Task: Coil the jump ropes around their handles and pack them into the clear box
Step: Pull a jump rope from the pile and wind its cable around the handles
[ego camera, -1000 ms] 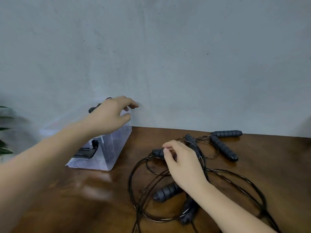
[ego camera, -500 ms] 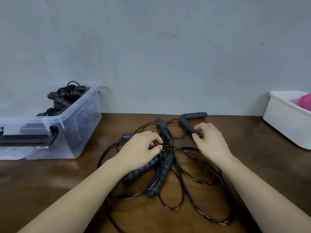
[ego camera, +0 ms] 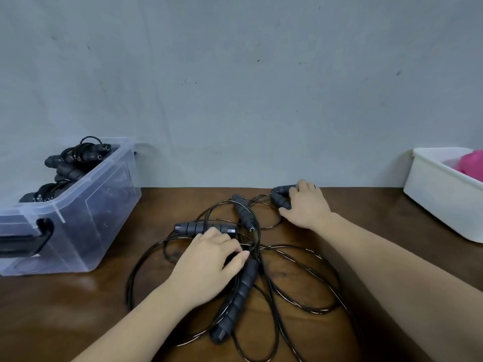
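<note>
**A:** Which rope comes first?

**B:** I'd say the one at the back edge of the bench (ego camera: 78,309). My right grip (ego camera: 305,205) is on the back pair of handles (ego camera: 279,201). The fingers bend over the far handle and the thumb sits against the near one, so it holds both. The pair lies roughly along that back edge, with the ends meeting in a V on the left.

**A:** And the other hand?

**B:** My left grip (ego camera: 209,259) sits mid-bench on the tangle of cords (ego camera: 295,291). Its fingers bend down over them, but I cannot tell whether they have pinched one. A crosswise handle (ego camera: 198,227) lies just behind it, and a long handle (ego camera: 240,291) runs from its fingertips towards the front edge. A middle handle (ego camera: 244,212) lies between my two grips, pointing back to front.

**A:** So what does the move turn on?

**B:** The cord of that back pair runs from my right grip towards me and leftwards into the tangle. My left grip is the nearer one to the tangle. I judge it should hold the other loops down while the right draws its rope free.

**A:** And the containers?

**B:** The clear box (ego camera: 86,205) stands at the left edge, well apart from the tangle, and is open. It holds coiled ropes (ego camera: 75,158) heaped above its rim. At the right edge stands a white tub (ego camera: 431,194) with a pink thing (ego camera: 471,162) inside.
</note>
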A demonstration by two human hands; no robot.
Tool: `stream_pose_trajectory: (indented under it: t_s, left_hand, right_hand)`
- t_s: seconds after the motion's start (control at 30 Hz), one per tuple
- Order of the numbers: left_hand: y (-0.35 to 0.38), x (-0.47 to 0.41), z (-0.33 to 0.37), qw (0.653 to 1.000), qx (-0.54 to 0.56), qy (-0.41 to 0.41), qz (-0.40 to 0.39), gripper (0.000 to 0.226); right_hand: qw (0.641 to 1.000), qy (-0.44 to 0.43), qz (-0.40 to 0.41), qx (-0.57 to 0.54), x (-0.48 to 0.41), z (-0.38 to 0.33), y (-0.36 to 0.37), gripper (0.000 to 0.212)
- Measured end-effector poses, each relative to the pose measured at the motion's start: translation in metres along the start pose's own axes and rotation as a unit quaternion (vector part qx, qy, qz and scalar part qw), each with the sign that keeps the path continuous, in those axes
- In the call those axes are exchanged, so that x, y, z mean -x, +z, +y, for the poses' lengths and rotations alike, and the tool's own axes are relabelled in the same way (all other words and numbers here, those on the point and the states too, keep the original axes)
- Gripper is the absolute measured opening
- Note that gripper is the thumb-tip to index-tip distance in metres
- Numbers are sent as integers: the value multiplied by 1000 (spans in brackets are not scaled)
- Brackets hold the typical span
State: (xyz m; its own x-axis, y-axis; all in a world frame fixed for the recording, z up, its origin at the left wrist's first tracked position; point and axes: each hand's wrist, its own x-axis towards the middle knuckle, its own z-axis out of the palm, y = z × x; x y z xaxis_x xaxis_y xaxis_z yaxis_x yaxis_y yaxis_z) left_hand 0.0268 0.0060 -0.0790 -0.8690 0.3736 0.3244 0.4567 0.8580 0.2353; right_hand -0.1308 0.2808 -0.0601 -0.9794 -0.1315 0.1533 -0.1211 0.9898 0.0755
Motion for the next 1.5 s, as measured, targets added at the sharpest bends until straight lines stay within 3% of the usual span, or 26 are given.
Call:
stream_pose_trajectory:
  t_s: [0.13, 0.27, 0.37, 0.53, 0.8, 0.97, 1.13, 1.27, 1.5]
  left_hand:
    - [0, -2, -3, 1000, 11, -6, 0, 47]
    - [-2, -3, -2, 1000, 10, -7, -2, 48]
    - [-1, -2, -3, 1000, 10, -6, 3, 44]
    - [1, -3, -4, 1000, 2, -7, 5, 43]
    - [-5, 1, 1, 1000, -20, -2, -2, 51]
    - [-22, 5, 29, 997, -22, 66, 37, 57]
    - [-16, 4, 55, 987, 9, 154, -52, 55]
    - [-5, 3, 43, 989, -37, 125, -76, 56]
    - [-5, -24, -1, 990, -121, 57, -47, 32]
  right_hand:
    - [997, -66, -25, 1, -23, 17, -2, 43]
    - [993, -59, -100, -7, -37, 25, -5, 36]
    - [996, -62, -65, 22, -41, 29, -9, 39]
    - [995, -78, -39, 54, -42, 34, -7, 68]
    - [996, -81, -21, 17, -17, 25, 3, 50]
    - [983, 30, 62, -168, 13, 19, -11, 44]
    - [949, 73, 76, -296, 53, 11, -40, 32]
    - [926, 93, 81, -357, 95, 14, -56, 25]
    - [901, 103, 82, -413, 151, 28, -64, 17]
